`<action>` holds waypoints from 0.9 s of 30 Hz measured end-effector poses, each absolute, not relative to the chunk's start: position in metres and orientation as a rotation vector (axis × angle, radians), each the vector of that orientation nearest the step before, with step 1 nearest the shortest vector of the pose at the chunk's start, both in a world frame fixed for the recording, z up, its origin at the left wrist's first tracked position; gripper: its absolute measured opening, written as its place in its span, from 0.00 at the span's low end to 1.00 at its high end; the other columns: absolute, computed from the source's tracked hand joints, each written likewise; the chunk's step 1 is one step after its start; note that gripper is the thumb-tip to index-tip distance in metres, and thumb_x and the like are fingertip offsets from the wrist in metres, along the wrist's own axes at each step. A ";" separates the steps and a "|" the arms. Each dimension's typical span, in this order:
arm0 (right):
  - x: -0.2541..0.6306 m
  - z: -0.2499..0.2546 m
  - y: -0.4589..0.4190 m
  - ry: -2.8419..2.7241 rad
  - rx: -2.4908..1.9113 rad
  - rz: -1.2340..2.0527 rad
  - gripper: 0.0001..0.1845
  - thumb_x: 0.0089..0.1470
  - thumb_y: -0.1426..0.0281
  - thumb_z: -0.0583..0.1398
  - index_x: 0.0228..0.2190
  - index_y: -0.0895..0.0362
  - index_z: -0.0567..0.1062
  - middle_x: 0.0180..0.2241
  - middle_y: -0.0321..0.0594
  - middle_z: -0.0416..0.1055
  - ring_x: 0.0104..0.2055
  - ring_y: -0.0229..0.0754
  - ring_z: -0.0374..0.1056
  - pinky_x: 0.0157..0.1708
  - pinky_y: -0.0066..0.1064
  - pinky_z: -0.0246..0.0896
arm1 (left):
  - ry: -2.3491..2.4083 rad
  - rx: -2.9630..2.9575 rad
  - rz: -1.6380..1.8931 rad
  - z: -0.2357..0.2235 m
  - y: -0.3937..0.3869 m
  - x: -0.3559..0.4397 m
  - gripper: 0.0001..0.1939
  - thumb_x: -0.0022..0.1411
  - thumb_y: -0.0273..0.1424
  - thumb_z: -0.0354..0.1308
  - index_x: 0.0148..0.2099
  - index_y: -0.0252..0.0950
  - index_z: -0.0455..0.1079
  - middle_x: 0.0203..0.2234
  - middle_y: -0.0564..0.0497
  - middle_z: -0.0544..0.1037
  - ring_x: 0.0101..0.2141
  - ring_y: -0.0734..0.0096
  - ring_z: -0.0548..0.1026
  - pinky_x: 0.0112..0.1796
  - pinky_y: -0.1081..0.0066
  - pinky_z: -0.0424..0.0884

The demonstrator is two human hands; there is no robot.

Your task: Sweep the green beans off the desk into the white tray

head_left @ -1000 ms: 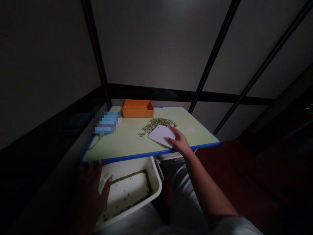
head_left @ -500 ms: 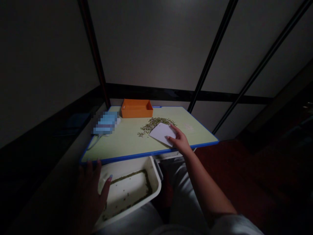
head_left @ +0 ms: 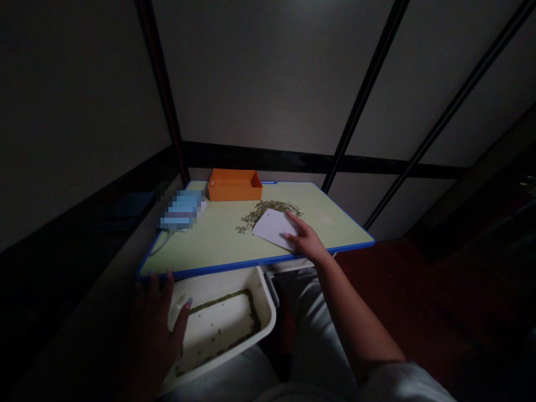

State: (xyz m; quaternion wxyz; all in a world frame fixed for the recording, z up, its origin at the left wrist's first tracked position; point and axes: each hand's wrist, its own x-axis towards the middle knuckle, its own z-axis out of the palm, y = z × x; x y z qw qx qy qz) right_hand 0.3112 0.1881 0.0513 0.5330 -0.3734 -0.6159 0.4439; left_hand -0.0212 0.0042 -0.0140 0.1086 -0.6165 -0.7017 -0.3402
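Note:
My right hand [head_left: 305, 239] grips a flat white scraper [head_left: 274, 228] between thumb and fingers. The scraper lies low over the tabletop, at the near side of a spread of small greenish seeds or grains [head_left: 259, 212], and hides some of them. My left hand [head_left: 161, 324] is open, fingers spread, at the left side of a white plastic tub [head_left: 268, 329] below the table's front edge. More of the grains line the tub's bottom edges, with a few loose ones on its floor.
An orange open box [head_left: 235, 193] stands at the back left of the pale green, blue-edged table [head_left: 209, 245]. A blurred-out blue item [head_left: 182, 209] and a cable sit at the left edge. Pale marks [head_left: 321, 216] show at the right. Panelled walls close in behind.
My right hand has shifted the scraper slightly left and turned it a little. My left hand and the tub stay as they were.

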 end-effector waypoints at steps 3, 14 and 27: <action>0.312 0.053 0.187 -1.482 -0.876 1.073 0.42 0.38 0.65 0.73 0.57 0.51 0.72 0.65 0.42 0.62 0.68 0.49 0.57 0.68 0.46 0.43 | -2.061 -1.822 -0.996 -0.013 0.003 -0.021 0.35 0.65 0.45 0.42 0.70 0.38 0.47 0.71 0.38 0.49 0.71 0.43 0.42 0.66 0.39 0.51; 0.312 0.060 0.180 -1.509 -0.855 1.118 0.41 0.40 0.66 0.71 0.58 0.52 0.72 0.65 0.43 0.63 0.64 0.49 0.62 0.65 0.43 0.52 | -2.033 -1.836 -0.974 -0.007 0.002 -0.018 0.35 0.65 0.45 0.42 0.68 0.30 0.52 0.68 0.30 0.54 0.70 0.40 0.43 0.65 0.39 0.52; 0.314 0.057 0.177 -1.601 -0.816 1.199 0.40 0.43 0.66 0.71 0.59 0.51 0.71 0.67 0.43 0.59 0.66 0.51 0.59 0.65 0.43 0.54 | -2.065 -1.825 -0.964 -0.008 0.002 -0.019 0.34 0.65 0.45 0.42 0.68 0.33 0.52 0.69 0.33 0.53 0.70 0.42 0.42 0.66 0.40 0.51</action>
